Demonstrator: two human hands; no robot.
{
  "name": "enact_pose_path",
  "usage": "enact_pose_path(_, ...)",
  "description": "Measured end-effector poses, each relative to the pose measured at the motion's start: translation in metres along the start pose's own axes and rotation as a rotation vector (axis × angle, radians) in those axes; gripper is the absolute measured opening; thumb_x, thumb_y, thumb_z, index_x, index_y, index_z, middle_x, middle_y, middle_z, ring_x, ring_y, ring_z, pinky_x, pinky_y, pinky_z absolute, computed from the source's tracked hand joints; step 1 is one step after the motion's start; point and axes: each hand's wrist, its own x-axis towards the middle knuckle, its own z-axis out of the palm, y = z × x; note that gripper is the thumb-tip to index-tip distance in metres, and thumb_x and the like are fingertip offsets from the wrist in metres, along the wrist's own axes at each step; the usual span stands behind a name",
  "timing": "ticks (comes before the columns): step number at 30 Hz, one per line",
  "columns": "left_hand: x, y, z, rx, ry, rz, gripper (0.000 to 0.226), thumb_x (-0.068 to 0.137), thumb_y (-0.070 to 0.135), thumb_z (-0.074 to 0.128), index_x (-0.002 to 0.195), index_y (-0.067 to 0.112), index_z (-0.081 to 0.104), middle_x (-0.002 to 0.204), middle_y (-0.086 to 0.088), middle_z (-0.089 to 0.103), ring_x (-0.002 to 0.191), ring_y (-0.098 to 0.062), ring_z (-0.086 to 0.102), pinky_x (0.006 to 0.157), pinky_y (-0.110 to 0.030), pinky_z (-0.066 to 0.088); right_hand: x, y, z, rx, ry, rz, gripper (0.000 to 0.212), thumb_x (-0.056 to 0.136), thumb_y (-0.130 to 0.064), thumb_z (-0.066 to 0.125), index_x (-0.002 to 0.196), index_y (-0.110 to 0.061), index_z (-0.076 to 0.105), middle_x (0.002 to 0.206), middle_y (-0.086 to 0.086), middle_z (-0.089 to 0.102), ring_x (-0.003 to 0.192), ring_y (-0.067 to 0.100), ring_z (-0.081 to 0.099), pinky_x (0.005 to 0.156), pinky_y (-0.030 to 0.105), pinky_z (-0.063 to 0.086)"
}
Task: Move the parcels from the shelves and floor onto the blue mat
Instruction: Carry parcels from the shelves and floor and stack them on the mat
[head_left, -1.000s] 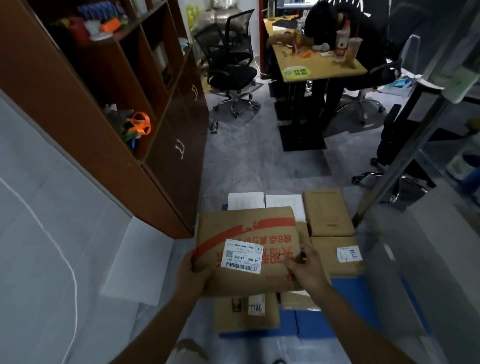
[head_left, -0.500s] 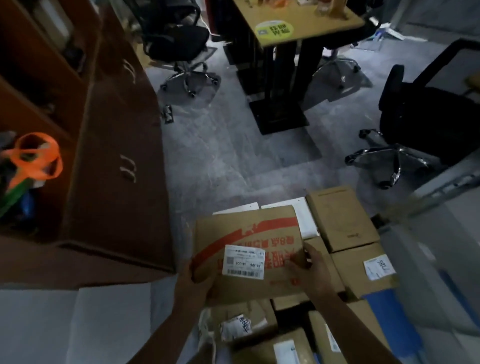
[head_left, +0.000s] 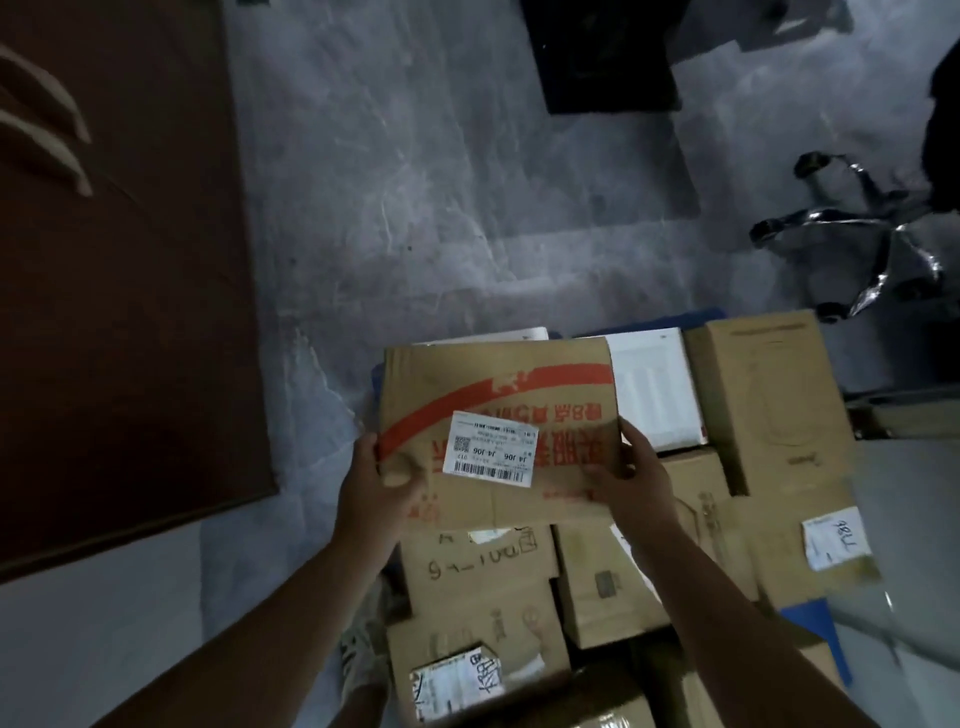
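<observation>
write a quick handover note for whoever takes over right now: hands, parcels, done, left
Left hand and right hand: each grips one side of the red-striped parcel, held over the others.
Blue mat: mostly covered; brown parcels and a white parcel lie on it.
Done: several parcels on the mat.
Left: set this one down; how many more wait out of view cannot be told.

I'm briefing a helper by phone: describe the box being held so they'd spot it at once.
Right of the brown cabinet, parcels crowd a blue mat on the grey floor. Above them, the left hand and right hand hold one flat box. It alone has a curved red stripe and red print, beside a white barcode label.
</observation>
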Motion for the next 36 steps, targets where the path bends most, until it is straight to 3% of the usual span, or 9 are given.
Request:
enact_pose_path(6, 0.037, -0.024, 0.022, 0.035, -0.056, -0.004, 0.049, 0.081, 0.013, 0.075, 0.116, 0.031, 0.046, 0.099, 0.013, 0.06, 0.084, 0.003, 0.059, 0.051, -0.008, 0.045, 0.039, 0.011, 0.017, -0.027, -0.016, 0.026, 0.065, 0.086, 0.007, 0.06, 0.14, -0.027, 0.049, 0.115, -0.001, 0.069, 0.102, 0.015, 0.067, 0.069, 0.026, 0.058)
enact_pose_path(13, 0.065, -0.024, 0.033, 0.028, -0.091, 0.012, 0.042, 0.083, 0.018, 0.073, 0.116, 0.031, 0.051, 0.102, 0.014, 0.062, 0.09, 0.0, 0.06, 0.059, -0.011, 0.043, 0.07, 0.007, 0.031, -0.031, -0.01, 0.015, 0.066, 0.089, 0.008, 0.053, 0.144, -0.027, 0.044, 0.126, 0.002, 0.063, 0.114, 0.022, 0.062, 0.087, 0.048, 0.057)
enact_pose_path(18, 0.056, -0.014, 0.023, 0.098, -0.139, 0.074, 0.044, 0.084, 0.012, 0.072, 0.117, 0.035, 0.053, 0.102, 0.02, 0.061, 0.092, 0.007, 0.059, 0.065, -0.006, 0.044, 0.061, -0.006, 0.028, -0.144, -0.024, -0.022, 0.054, 0.077, 0.01, 0.051, 0.116, -0.026, 0.059, 0.1, -0.005, 0.07, 0.096, 0.02, 0.068, 0.068, 0.033, 0.062)
enact_pose_path(20, 0.042, -0.002, 0.019, 0.141, -0.107, 0.122, 0.052, 0.083, 0.006, 0.071, 0.126, 0.029, 0.051, 0.101, 0.025, 0.057, 0.086, 0.015, 0.055, 0.062, 0.002, 0.04, 0.046, -0.012, 0.023, -0.146, -0.023, -0.079, 0.051, 0.075, 0.01, 0.057, 0.119, -0.016, 0.06, 0.107, 0.006, 0.068, 0.101, 0.025, 0.066, 0.076, 0.039, 0.061)
enact_pose_path(22, 0.023, 0.015, 0.015, 0.172, -0.104, 0.157, 0.062, 0.081, 0.005, 0.072, 0.136, 0.021, 0.047, 0.113, 0.017, 0.058, 0.1, 0.005, 0.056, 0.07, 0.001, 0.041, 0.026, -0.017, 0.017, -0.126, -0.042, -0.108, 0.056, 0.078, 0.009, 0.064, 0.13, -0.012, 0.057, 0.115, 0.006, 0.066, 0.106, 0.02, 0.064, 0.088, 0.039, 0.058)
enact_pose_path(25, -0.011, 0.047, 0.014, 0.169, -0.213, 0.233, 0.069, 0.083, 0.003, 0.071, 0.141, 0.025, 0.042, 0.128, 0.008, 0.057, 0.115, -0.005, 0.056, 0.085, -0.009, 0.046, -0.012, -0.025, 0.001, -0.15, -0.059, -0.119, 0.058, 0.081, -0.003, 0.073, 0.134, -0.015, 0.055, 0.111, -0.015, 0.066, 0.102, -0.006, 0.061, 0.091, 0.012, 0.048)
enact_pose_path(27, -0.041, 0.069, 0.017, 0.196, -0.26, 0.292, 0.072, 0.083, 0.0, 0.068, 0.143, 0.029, 0.04, 0.131, 0.01, 0.055, 0.115, -0.002, 0.054, 0.083, -0.005, 0.046, -0.042, -0.029, -0.015, -0.16, -0.078, -0.098, 0.063, 0.082, -0.013, 0.076, 0.14, -0.017, 0.05, 0.13, -0.004, 0.06, 0.12, 0.008, 0.056, 0.096, 0.016, 0.039)
enact_pose_path(31, -0.132, 0.116, 0.029, 0.212, -0.312, 0.37, 0.071, 0.084, -0.001, 0.068, 0.147, 0.011, 0.037, 0.147, -0.004, 0.043, 0.136, -0.018, 0.041, 0.111, -0.028, 0.036, -0.111, -0.03, -0.074, -0.162, -0.105, -0.156, 0.061, 0.083, -0.027, 0.076, 0.137, -0.031, 0.048, 0.132, -0.008, 0.055, 0.128, 0.013, 0.05, 0.092, 0.013, 0.033)
enact_pose_path(36, -0.28, 0.158, 0.04, 0.214, -0.365, 0.491, 0.065, 0.082, 0.001, 0.073, 0.138, 0.018, 0.044, 0.143, -0.005, 0.049, 0.13, -0.018, 0.047, 0.093, -0.011, 0.039, -0.223, -0.043, -0.189, -0.063, -0.093, -0.057, 0.078, 0.083, -0.034, 0.076, 0.148, -0.016, 0.038, 0.149, -0.003, 0.041, 0.136, 0.017, 0.043, 0.098, 0.021, 0.039)
